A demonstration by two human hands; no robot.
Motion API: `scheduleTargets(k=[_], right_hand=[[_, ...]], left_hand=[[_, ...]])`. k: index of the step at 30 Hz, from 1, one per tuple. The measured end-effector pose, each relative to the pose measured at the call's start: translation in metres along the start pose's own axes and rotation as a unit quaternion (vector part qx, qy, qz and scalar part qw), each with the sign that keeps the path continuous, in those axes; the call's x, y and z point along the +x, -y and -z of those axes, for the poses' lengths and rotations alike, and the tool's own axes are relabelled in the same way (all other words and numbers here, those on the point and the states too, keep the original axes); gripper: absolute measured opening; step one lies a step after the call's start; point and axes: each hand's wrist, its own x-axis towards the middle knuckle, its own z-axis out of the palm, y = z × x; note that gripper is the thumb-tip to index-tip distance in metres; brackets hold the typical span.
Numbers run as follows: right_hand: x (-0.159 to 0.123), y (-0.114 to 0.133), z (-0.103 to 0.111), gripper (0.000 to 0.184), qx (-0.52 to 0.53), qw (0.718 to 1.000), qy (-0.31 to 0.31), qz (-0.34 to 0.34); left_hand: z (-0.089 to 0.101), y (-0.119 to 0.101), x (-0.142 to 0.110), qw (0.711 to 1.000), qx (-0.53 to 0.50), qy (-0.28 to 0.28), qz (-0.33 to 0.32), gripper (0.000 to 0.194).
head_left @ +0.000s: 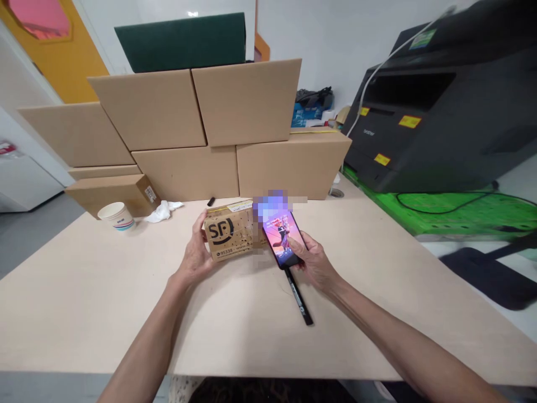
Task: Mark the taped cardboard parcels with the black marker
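My left hand (196,252) grips the left end of a small brown cardboard box (230,235) printed with a black "SF" logo. In my right hand (314,257) is a smartphone (285,238) with its screen lit pink and purple, my thumb lying over the screen. The phone's top part is pixelated and covers the right end of the box. Below the phone a black marker pen (298,296) lies on the table, its upper end hidden behind the phone.
Large cardboard boxes (184,173) are stacked along the table's back, topped by a dark green box (184,45). A paper cup (116,216), a crumpled tissue (164,210) and a small black cap (211,201) stand or lie before them. A black printer (419,129) is at right.
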Motion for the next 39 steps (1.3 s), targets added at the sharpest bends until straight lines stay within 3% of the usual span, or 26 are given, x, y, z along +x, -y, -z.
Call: scheduleTargets(k=[10,14,17,21,23,25,26,28,31,35,37,39], right_hand=[[0.003,0.004,0.02,0.053,0.029,0.999,-0.022,0.022],[0.006,0.007,0.023,0.05,0.047,0.998,-0.024,0.034],[0.006,0.01,0.022,0.051,0.056,0.997,-0.025,0.04],[0.001,0.016,0.017,0.052,0.063,0.997,-0.029,0.041],[-0.003,0.018,0.014,0.052,0.067,0.997,-0.024,0.036],[-0.008,0.019,0.012,0.052,0.071,0.997,-0.015,0.027],[-0.01,0.018,0.011,0.052,0.072,0.997,-0.009,0.022],[-0.016,0.016,0.007,0.053,0.072,0.997,0.0,0.012],[-0.025,0.009,-0.001,0.055,0.068,0.998,0.016,-0.002],[-0.037,0.0,-0.012,0.059,0.043,0.996,0.064,-0.032],[-0.041,0.0,-0.012,0.058,0.012,0.996,0.085,-0.022],[-0.043,0.005,-0.006,0.049,-0.05,0.993,0.097,0.035]], left_hand=[[0.003,0.007,-0.003,0.996,0.069,0.037,-0.035,0.123],[0.009,0.016,-0.002,0.991,0.108,0.079,-0.009,0.089],[0.012,0.014,0.001,0.993,0.121,0.011,0.005,0.068],[0.011,-0.024,0.005,0.981,0.086,-0.171,0.016,0.037],[0.007,-0.055,0.006,0.984,0.024,-0.173,0.043,0.031],[-0.001,-0.085,0.008,0.984,-0.087,-0.115,0.104,0.034],[-0.007,-0.099,0.01,0.973,-0.164,-0.078,0.14,0.041],[-0.023,-0.123,0.015,0.92,-0.337,-0.012,0.202,0.059],[-0.051,-0.147,0.024,0.799,-0.547,0.046,0.246,0.082],[-0.079,-0.162,0.027,0.66,-0.676,0.077,0.318,0.096],[-0.084,-0.164,0.024,0.627,-0.702,0.082,0.328,0.1],[-0.083,-0.162,0.02,0.616,-0.713,0.069,0.327,0.101]])
